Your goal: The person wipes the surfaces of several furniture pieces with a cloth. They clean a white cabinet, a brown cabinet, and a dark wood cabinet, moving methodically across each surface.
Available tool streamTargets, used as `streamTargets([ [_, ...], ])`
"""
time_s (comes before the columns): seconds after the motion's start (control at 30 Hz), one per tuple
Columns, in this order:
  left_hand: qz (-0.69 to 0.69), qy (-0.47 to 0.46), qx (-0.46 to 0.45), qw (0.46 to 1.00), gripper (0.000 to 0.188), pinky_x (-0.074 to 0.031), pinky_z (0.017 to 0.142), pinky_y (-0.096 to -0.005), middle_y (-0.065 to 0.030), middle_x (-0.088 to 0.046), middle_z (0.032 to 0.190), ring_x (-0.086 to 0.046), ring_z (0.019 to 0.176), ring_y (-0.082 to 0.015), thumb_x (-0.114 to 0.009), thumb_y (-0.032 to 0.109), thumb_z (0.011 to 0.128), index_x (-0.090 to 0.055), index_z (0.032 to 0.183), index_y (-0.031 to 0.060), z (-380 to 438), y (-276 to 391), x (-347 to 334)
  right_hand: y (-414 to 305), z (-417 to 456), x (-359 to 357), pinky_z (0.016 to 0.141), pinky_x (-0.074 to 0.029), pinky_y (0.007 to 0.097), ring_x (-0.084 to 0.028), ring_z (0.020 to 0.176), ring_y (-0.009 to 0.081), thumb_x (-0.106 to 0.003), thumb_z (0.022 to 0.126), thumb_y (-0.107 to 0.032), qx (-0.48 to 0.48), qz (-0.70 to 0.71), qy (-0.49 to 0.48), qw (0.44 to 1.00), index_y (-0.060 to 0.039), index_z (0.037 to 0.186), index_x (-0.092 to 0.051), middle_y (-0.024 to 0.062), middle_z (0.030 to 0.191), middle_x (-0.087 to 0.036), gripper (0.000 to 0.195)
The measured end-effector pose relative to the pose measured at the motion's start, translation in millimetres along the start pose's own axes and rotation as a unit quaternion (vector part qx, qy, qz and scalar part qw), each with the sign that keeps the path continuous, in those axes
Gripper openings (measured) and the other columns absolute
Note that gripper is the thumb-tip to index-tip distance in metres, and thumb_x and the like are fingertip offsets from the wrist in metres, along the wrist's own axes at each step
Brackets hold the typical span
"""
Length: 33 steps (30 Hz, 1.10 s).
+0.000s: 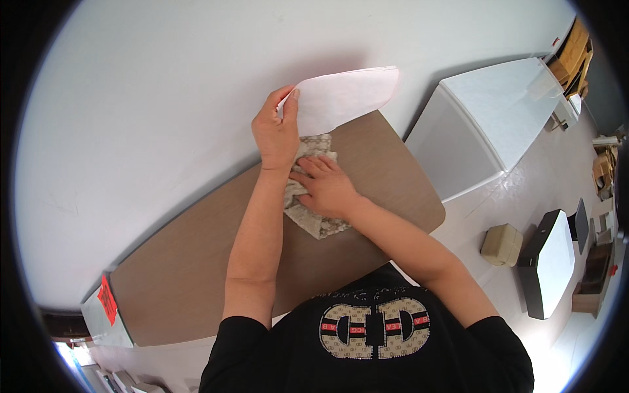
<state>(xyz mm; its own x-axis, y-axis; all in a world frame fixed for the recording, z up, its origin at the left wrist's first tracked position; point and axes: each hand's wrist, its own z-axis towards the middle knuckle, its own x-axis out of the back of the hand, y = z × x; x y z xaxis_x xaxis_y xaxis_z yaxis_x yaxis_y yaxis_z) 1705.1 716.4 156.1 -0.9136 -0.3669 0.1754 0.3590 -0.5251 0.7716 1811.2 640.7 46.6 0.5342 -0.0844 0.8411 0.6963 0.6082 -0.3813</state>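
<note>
My left hand pinches one end of a thin stack of white paper sheets between thumb and fingers, holding it raised near the wall above the back edge of a brown wooden tabletop. Beneath and to the right of it, my right hand lies palm down with fingers spread, pressing on a crumpled beige patterned cloth. The cloth rests on the tabletop, partly covered by both hands.
A white refrigerator-like appliance stands to the right by the wall. On the floor are a beige stool and a low table with a white top. A red paper is at the left end.
</note>
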Motion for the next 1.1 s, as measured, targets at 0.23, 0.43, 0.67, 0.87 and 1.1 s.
streamTargets([
  [0.23, 0.009, -0.006, 0.009, 1.000, 0.021, -0.047, 0.072, -0.0224, -0.0017, -0.068, 0.084, -0.055, 0.077, -0.0069, -0.068, 0.017, 0.095, -0.070, 0.109, 0.0009, -1, -2, -2, 47, -42, 50, 0.118, -0.026, 0.0489, -0.042, 0.138, 0.0296, -0.062, 0.088, -0.034, -0.084, -0.073, 0.009, 0.994, -0.0131, 0.133, -0.060, 0.0122, 0.145, -0.048, 0.050],
  [0.43, -0.016, -0.013, 0.032, 0.999, 0.020, -0.049, 0.077, -0.0263, -0.0053, -0.071, 0.090, -0.062, 0.081, -0.0122, -0.067, 0.019, 0.096, -0.071, 0.107, 0.0020, -2, -2, 5, 63, -64, 73, 0.117, -0.027, 0.0483, -0.042, 0.138, 0.0296, -0.061, 0.089, -0.034, -0.127, -0.096, 0.001, 0.987, -0.0133, 0.134, -0.059, 0.0125, 0.145, -0.048, 0.050],
  [0.67, -0.036, -0.023, 0.053, 0.998, 0.020, -0.050, 0.081, -0.0268, -0.0065, -0.073, 0.095, -0.064, 0.086, -0.0127, -0.067, 0.019, 0.096, -0.071, 0.106, 0.0027, -4, 1, 7, 107, -37, 72, 0.114, -0.032, 0.0476, -0.045, 0.135, 0.0333, -0.061, 0.087, -0.039, -0.217, -0.138, 0.063, 0.964, -0.0133, 0.139, -0.054, 0.0173, 0.142, -0.050, 0.059],
  [0.87, -0.046, -0.027, 0.044, 0.998, 0.019, -0.050, 0.081, -0.0260, -0.0047, -0.073, 0.093, -0.063, 0.085, -0.0118, -0.066, 0.017, 0.096, -0.070, 0.106, 0.0015, -9, 7, 7, 147, 20, 75, 0.100, -0.046, 0.0464, -0.056, 0.123, 0.0354, -0.054, 0.091, -0.049, -0.384, -0.027, -0.026, 0.923, -0.0205, 0.152, -0.037, 0.0194, 0.135, -0.054, 0.070],
  [1.1, -0.059, -0.062, 0.056, 0.995, 0.018, -0.045, 0.074, -0.0204, 0.0016, -0.067, 0.090, -0.054, 0.081, -0.0062, -0.067, 0.015, 0.096, -0.070, 0.107, 0.0012, -31, 12, 22, 151, -11, 83, 0.095, -0.048, 0.0467, -0.059, 0.114, 0.0389, -0.052, 0.095, -0.047, -0.360, 0.002, -0.046, 0.932, -0.0235, 0.155, -0.033, 0.0216, 0.126, -0.057, 0.067],
])
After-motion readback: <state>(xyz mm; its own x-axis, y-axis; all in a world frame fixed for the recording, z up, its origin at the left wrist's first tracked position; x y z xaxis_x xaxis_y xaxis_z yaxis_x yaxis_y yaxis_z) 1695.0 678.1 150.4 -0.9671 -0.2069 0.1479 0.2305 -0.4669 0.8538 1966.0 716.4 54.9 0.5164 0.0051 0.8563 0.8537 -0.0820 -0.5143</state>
